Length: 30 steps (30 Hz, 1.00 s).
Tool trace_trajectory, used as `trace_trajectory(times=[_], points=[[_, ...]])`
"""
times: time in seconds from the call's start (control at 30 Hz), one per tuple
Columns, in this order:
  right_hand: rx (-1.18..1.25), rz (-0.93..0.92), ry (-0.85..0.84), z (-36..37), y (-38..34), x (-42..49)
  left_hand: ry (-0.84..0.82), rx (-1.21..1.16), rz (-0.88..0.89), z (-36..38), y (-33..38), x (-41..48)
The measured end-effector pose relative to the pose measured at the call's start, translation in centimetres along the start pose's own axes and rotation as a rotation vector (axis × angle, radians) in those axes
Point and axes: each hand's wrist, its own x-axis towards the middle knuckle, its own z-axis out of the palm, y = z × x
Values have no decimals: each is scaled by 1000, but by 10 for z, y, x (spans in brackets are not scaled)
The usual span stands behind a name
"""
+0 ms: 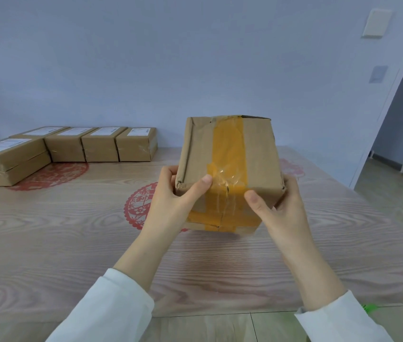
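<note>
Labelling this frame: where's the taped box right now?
Head view, centre: the taped box is gripped between the left hand and right hand over the table, right of the row of flat boxes.

left hand (171, 193) + right hand (282, 206) grip taped box (230, 154) | above table (72, 230) | 5 parcels (101, 144) far left

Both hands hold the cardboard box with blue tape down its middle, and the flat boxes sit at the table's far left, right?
Not quite: in the head view the tape is yellow-orange, not blue. The left hand and right hand do hold the cardboard box, with the flat boxes at the table's far left.
</note>
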Motion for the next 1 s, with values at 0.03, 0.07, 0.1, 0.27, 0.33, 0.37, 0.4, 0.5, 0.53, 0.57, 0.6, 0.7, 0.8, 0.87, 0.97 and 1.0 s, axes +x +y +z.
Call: trace_trajectory(times=[0.03, 0.07, 0.1, 0.27, 0.33, 0.37, 0.4, 0.5, 0.53, 0.57, 0.6, 0.7, 0.8, 0.87, 0.97, 1.0], points=[[-3, 21, -17, -1, 0, 0, -11, -4, -4, -1, -1, 0], [-17, 36, -24, -1, 0, 0, -20, -2, -1, -1, -3, 0], [-28, 48, -19, -2, -1, 0, -30, 3, 5, -2, -3, 0], [-53, 92, 16, -4, 2, 2, -60, 5, 11, -1, -4, -1], [-71, 89, 23, -5, 5, 1, -33, 0, 3, -1, -3, 0], [-73, 89, 24, -4, 7, 0, -13, 3, 6, -1, -3, 1], [-65, 91, 22, -4, 9, -1, -2, 10, 14, -1, -4, 1], [-48, 92, 25, 0, 10, -2, -51, 39, 48, -2, -9, 1], [-65, 87, 35, 0, 10, -2, -77, 56, 56, -2, -9, 0], [-87, 79, 47, 0, 10, -1, -96, 70, 59, -2, -10, -1], [-106, 68, 58, 0, 11, -1, -103, 76, 57, -2, -11, 0], [-169, 37, 47, 3, 13, -3, -62, 52, 48, -3, -12, 3], [-166, 58, 40, 3, 13, -4, -76, 30, 52, -3, -14, 3], [-164, 84, 69, 2, 14, -3, -112, 22, 50, -2, -16, 0], [-198, 93, 90, 1, 16, -2, -108, 22, 35, 0, -15, -1], [-199, 88, 84, 2, 16, -2, -83, 22, 27, 0, -14, 0]])
